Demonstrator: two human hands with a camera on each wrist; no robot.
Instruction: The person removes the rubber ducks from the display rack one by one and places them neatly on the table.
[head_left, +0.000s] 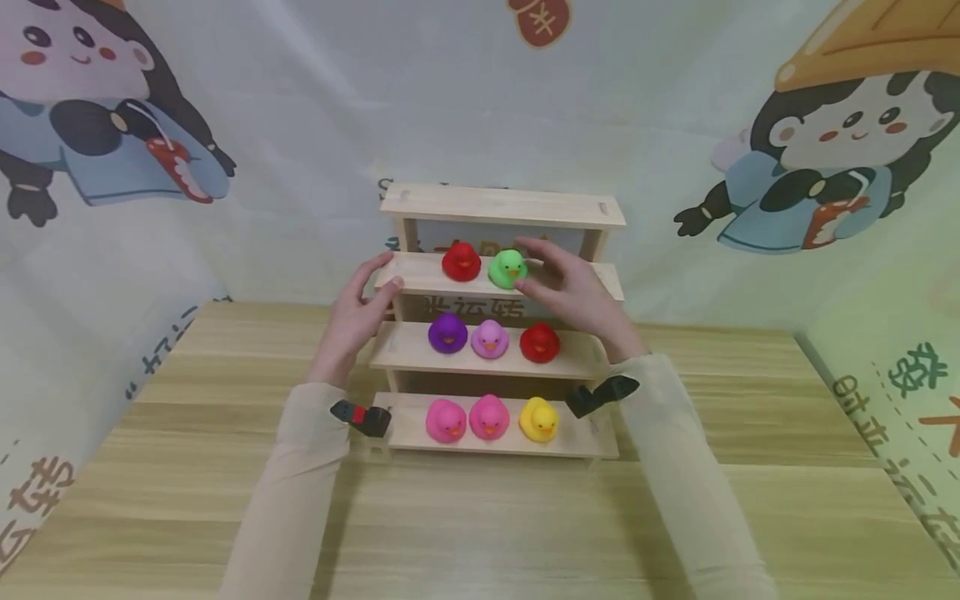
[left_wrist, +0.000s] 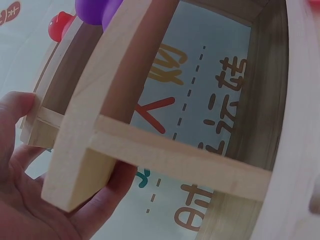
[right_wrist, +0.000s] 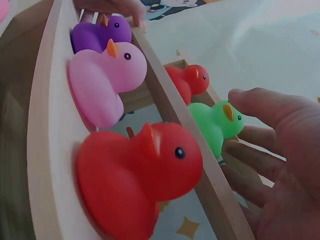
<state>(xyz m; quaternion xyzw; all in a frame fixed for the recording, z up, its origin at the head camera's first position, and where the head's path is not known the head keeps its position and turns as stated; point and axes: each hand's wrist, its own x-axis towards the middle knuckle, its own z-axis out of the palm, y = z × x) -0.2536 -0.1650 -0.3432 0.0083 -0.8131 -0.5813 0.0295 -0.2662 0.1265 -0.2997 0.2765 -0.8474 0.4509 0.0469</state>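
Observation:
A tiered wooden display rack (head_left: 495, 450) holds rubber ducks on its lower three shelves. My left hand (head_left: 358, 312) grips the left end of the second shelf from the top, its thumb at the front edge. At that shelf's right part, my right hand (head_left: 573, 287) is spread beside a green duck (head_left: 507, 269), thumb and index fingertips close against it. In the right wrist view the fingers (right_wrist: 255, 160) look loosely extended around the green duck (right_wrist: 212, 125). A red duck (head_left: 461, 262) sits just left of the green one.
One shelf lower are a purple duck (head_left: 447, 333), a light pink duck (head_left: 490, 339) and a red duck (head_left: 540, 343). Two pink ducks (head_left: 446, 421) and a yellow duck (head_left: 539, 420) sit on the bottom shelf. Printed cloth (head_left: 300, 150) hangs behind the wood-grain table (head_left: 480, 533).

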